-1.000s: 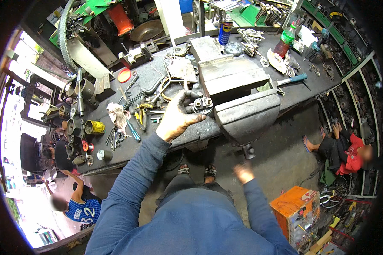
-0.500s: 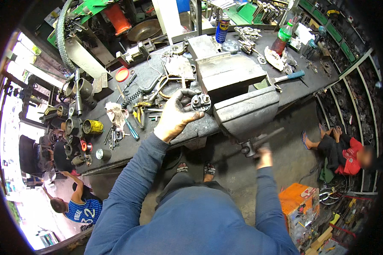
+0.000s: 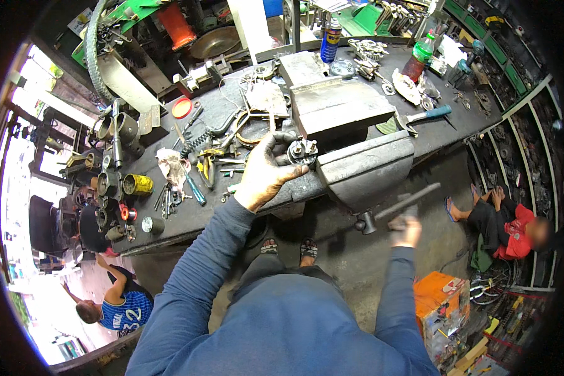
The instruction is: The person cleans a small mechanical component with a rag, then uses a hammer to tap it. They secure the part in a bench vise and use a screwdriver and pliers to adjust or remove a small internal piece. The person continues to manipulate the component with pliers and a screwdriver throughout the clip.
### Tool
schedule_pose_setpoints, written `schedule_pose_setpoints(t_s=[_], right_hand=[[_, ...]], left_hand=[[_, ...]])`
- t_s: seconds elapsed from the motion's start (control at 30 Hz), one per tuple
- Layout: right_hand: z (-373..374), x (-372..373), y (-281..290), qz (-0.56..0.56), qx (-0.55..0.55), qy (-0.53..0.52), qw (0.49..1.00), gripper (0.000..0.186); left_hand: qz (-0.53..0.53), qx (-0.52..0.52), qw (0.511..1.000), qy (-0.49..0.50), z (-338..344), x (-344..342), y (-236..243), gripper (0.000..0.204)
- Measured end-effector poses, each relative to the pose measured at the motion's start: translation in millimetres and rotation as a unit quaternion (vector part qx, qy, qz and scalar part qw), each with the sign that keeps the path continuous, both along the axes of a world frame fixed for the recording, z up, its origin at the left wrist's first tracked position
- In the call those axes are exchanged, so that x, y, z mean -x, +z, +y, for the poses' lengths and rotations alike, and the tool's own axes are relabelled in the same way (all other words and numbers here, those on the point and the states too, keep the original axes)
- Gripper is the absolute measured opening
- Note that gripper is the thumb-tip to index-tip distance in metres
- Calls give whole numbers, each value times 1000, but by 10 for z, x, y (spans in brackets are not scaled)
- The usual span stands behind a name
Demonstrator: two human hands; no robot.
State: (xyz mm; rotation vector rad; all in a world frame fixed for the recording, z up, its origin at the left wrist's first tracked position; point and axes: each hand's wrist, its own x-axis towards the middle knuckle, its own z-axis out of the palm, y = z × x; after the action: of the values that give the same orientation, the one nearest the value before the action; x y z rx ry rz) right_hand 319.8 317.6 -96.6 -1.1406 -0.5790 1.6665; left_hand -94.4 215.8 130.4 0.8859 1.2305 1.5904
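My left hand [image 3: 271, 172] is closed around a round black part with two metal studs [image 3: 303, 149], held at the left end of the bench vise's jaws. The vise [image 3: 363, 172] has a dark gap between its front and back jaws, with nothing seen clamped there. Below the front jaw, the vise handle [image 3: 413, 199] slants up to the right from the screw head [image 3: 365, 222]. My right hand [image 3: 408, 232] is just below that bar, smeared by motion. Its fingers and any contact with the bar cannot be made out.
On the bench [image 3: 232, 203], pliers, a screwdriver [image 3: 194, 189] and a coiled cord lie left of the vise. A hammer [image 3: 425, 115] lies to its right; a spray can [image 3: 330, 41] and bottle [image 3: 418, 56] stand behind. An orange box [image 3: 442, 294] and a seated person [image 3: 514, 229] are at right.
My left hand and the black part have shifted slightly right, toward the vise. My right hand has moved right and the vise handle now reaches farther out to the right.
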Motion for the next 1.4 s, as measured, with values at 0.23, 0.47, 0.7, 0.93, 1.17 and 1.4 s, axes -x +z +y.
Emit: schedule_pose_setpoints(t_s=[0.23,0.47,0.7,0.93,1.17,1.4], right_hand=[[-1087,1242,1851,-71,-268,537,796,56],[292,-220,-64,-7,0,-46,999,27],[-513,890,2155,-97,-467,495,726,52],[-850,957,90,-307,-45,593,743,60],[-81,16,-281,-416,-116,154,889,64],[-314,509,-582,-447,-255,212,831,72]], left_hand=[[33,46,998,41,-114,-31,60,65],[84,22,996,32,-79,-17,11,61],[-27,-19,999,32,-47,-91,-6,65],[-12,-18,999,29,22,-118,122,62],[0,-15,1000,21,48,-96,59,64],[12,13,1000,26,39,-163,116,65]])
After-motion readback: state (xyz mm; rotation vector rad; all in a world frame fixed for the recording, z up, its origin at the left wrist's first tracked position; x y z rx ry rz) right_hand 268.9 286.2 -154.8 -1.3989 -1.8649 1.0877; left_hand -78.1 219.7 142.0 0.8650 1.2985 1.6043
